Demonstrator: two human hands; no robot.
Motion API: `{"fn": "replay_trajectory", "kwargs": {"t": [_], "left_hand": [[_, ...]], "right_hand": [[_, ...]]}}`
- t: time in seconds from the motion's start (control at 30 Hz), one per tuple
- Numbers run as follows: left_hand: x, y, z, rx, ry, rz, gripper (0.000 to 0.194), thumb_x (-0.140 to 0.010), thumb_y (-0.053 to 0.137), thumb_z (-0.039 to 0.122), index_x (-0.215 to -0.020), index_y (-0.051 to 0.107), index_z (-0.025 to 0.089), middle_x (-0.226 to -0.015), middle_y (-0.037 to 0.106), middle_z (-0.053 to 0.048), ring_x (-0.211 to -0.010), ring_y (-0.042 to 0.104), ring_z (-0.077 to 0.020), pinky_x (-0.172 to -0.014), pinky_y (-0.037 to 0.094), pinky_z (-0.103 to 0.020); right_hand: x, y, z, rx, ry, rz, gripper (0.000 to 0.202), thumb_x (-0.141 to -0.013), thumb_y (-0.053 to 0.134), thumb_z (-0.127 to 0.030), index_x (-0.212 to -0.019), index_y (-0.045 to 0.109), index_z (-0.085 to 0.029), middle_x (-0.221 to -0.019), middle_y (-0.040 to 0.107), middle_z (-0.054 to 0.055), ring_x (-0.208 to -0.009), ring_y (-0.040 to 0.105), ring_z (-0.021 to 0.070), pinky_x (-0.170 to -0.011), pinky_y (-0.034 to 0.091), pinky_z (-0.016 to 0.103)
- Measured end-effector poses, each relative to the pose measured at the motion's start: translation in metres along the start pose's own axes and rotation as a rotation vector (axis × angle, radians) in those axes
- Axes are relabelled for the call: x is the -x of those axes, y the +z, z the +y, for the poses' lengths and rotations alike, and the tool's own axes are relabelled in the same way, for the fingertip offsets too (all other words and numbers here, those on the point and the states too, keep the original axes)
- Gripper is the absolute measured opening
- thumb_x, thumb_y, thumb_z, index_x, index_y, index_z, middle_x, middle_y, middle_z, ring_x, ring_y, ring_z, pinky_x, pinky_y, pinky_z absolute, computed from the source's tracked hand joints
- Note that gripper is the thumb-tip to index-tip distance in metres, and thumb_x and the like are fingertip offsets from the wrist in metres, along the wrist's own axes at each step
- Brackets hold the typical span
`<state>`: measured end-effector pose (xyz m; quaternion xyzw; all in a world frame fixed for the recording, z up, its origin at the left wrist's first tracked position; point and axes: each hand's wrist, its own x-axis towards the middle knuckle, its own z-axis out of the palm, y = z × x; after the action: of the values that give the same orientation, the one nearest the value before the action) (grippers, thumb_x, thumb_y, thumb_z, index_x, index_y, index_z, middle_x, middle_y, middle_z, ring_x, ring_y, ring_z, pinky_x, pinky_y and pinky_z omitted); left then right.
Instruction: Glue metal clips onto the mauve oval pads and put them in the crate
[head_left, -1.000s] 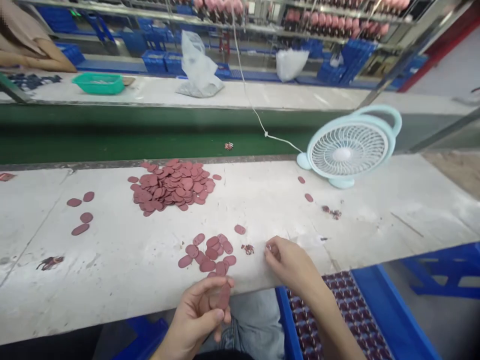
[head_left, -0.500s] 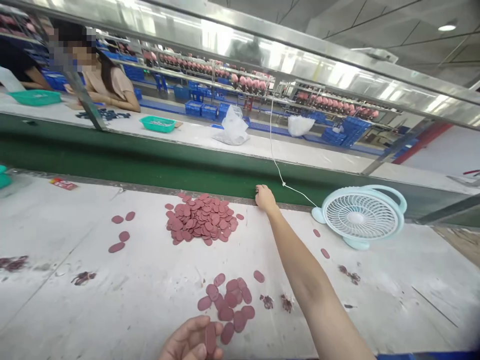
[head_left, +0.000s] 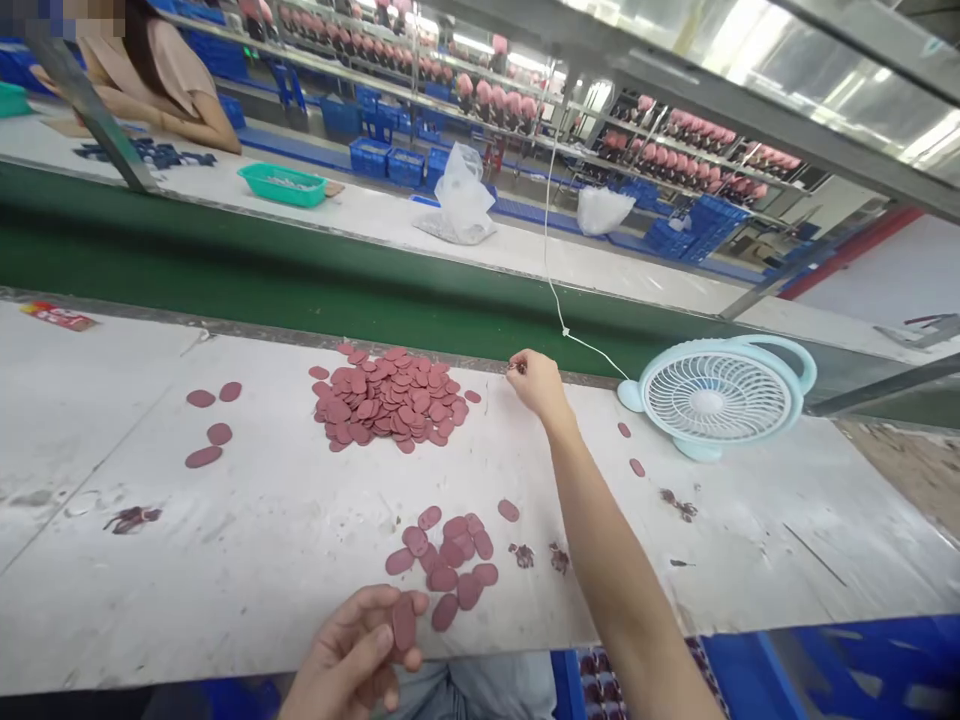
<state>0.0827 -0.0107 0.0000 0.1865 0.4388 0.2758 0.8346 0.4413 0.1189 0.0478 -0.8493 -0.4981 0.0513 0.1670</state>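
Observation:
My left hand (head_left: 360, 650), at the bottom centre, pinches one dark red oval piece (head_left: 403, 623) between thumb and fingers. Just beyond it, loose red ovals (head_left: 443, 579) lie scattered on the white table. My right hand (head_left: 534, 380) reaches to the table's far edge, its fingers closed round a small dark bit that is mostly hidden. To the left of that hand sits a big heap of red ovals (head_left: 394, 398). Small dark tangled scraps (head_left: 523, 556) lie beside my right forearm.
A pale blue fan (head_left: 706, 400) stands at the right, its white cord running up. Behind the green divider (head_left: 315, 295) are a teal tray (head_left: 283, 185) and a plastic bag (head_left: 463, 195). A person sits at the upper left. Blue crates (head_left: 862, 665) are below the table at right.
The view has tilted down and shifted, so the table's near edge and the crates below now show. My right hand has turned and drawn slightly back from the divider. My left hand still holds its oval.

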Motion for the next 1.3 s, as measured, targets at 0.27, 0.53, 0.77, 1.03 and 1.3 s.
{"fn": "replay_trajectory", "kwargs": {"t": [0.27,0.53,0.77,1.03,1.3], "left_hand": [[0.003,0.007,-0.013,-0.064,-0.104,-0.165,0.043,-0.068,0.090,0.035,-0.105,0.075,0.019,-0.101,0.076,-0.011,-0.068,0.071,-0.0185,-0.043,0.049,-0.018],[0.006,0.013,-0.027,-0.042,-0.173,-0.297,0.024,-0.079,0.082,0.029,-0.100,0.075,0.021,-0.128,0.070,-0.012,-0.085,0.074,-0.0192,-0.064,0.055,-0.021],[0.004,0.019,-0.040,0.063,-0.224,-0.307,0.016,-0.082,0.080,0.024,-0.096,0.074,0.018,-0.116,0.076,-0.013,-0.096,0.075,-0.0224,-0.081,0.059,-0.026],[-0.001,0.039,-0.059,-0.030,-0.205,-0.342,0.023,-0.079,0.083,0.022,-0.101,0.077,0.020,-0.116,0.077,-0.011,-0.098,0.075,-0.0223,-0.075,0.061,-0.024],[-0.004,0.051,-0.073,-0.142,-0.131,-0.442,0.022,-0.079,0.083,0.019,-0.100,0.079,0.024,-0.118,0.077,-0.007,-0.100,0.075,-0.0210,-0.091,0.059,-0.032]], "right_hand": [[0.172,0.003,0.014,-0.075,-0.101,-0.159,0.023,-0.089,0.051,-0.009,-0.101,0.067,-0.020,-0.102,0.067,0.006,-0.091,0.066,0.0183,-0.083,0.052,0.032],[0.247,-0.017,0.037,-0.042,0.003,-0.156,0.038,-0.102,0.040,-0.029,-0.138,0.048,-0.020,-0.132,0.056,0.014,-0.112,0.062,0.0279,-0.091,0.053,0.045],[0.272,0.002,0.048,-0.084,0.126,-0.190,0.022,-0.097,0.049,-0.029,-0.103,0.068,-0.019,-0.099,0.063,0.010,-0.085,0.064,0.0263,-0.078,0.054,0.043],[0.329,-0.019,0.023,-0.973,0.210,-0.139,0.016,-0.090,0.069,-0.030,-0.103,0.075,-0.037,-0.105,0.069,0.005,-0.093,0.068,0.0245,-0.069,0.061,0.032],[0.345,-0.008,0.016,-1.171,0.337,-0.253,0.023,-0.091,0.068,-0.032,-0.110,0.076,-0.041,-0.091,0.073,0.002,-0.078,0.070,0.0232,-0.067,0.062,0.032]]}}
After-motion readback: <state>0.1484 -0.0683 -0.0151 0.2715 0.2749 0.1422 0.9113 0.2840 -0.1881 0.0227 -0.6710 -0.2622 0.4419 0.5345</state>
